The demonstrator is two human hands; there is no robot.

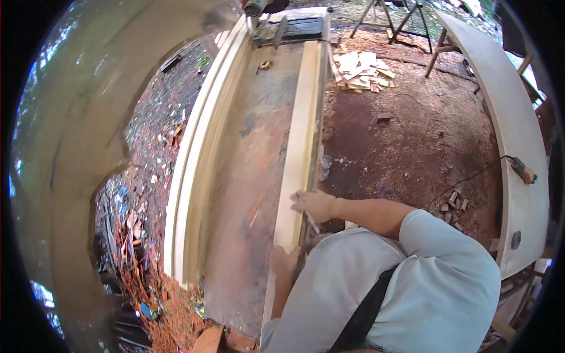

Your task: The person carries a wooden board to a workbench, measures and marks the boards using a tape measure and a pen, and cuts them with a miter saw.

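A long pale wooden board (297, 147) lies lengthwise along the right edge of the worktable. My left hand (284, 260) is closed around the near part of this board, with some fingers hidden at its edge. Farther along, my right hand (316, 204) rests over the board's right side, its fingers bent on the top face. From the thumb side of my right hand sticks out a slim pale marker-like stick (312, 223), too blurred to name surely.
Several long boards (197, 159) stand along the left side of the worktable (247, 170). A tape measure (265, 66) lies near the far end, before a power saw (257, 7). At right, a corded power tool (522, 170) lies on a large panel (518, 112). Wood offcuts (362, 70) are heaped on the ground.
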